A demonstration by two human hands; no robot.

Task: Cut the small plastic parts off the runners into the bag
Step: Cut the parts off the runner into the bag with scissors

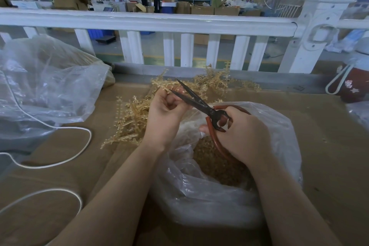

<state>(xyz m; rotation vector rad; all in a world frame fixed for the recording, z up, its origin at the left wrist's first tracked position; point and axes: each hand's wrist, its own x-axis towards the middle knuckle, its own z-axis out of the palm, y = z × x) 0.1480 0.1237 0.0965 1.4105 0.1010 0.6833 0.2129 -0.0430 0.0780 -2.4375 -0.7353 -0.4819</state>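
Note:
My left hand [166, 114] holds a tan plastic runner [159, 84] up over the table, fingers curled round its stem. My right hand [242, 133] grips red-handled scissors [201, 104]; their dark blades stand apart, pointing up-left beside the runner near my left fingers. Below both hands an open clear plastic bag [199, 191] holds a heap of small tan cut parts [217, 164]. A pile of uncut tan runners [135, 118] lies on the cardboard behind my left hand and stretches to the right along the back.
A large crumpled clear bag [48, 86] sits at left. A white cord [60, 158] loops over the cardboard-covered table [329, 146]. A white railing [179, 24] runs along the far edge. A red container with a white strap [353, 84] stands at right.

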